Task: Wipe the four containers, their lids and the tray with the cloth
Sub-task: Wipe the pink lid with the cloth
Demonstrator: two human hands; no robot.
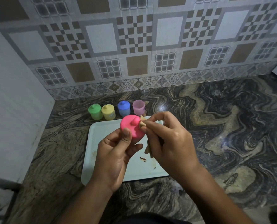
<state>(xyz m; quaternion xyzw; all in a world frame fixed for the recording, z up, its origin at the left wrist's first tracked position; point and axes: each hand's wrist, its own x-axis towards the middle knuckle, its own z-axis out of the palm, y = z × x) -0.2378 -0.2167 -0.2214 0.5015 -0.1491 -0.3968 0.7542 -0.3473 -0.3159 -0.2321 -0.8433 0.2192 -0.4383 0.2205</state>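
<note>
My left hand (pixel 116 152) holds a pink lid (pixel 131 128) with a knob, thumb on its top face. My right hand (pixel 168 139) pinches a beige cloth (pixel 142 124) against the lid beside the knob; more cloth hangs below the hand. Both hands hover over a white tray (pixel 100 138) that shows brown stains. Behind the tray stand a green container (pixel 95 112), a yellow container (pixel 108 112) and a blue container (pixel 124 108), each with its lid on, and a pink container (pixel 138 107) with no lid.
The tray and containers sit on a dark marbled stone counter (pixel 223 126). A patterned tiled wall (pixel 134 46) rises behind, and a plain white wall (pixel 13 110) closes the left side. The counter's front edge is near my body.
</note>
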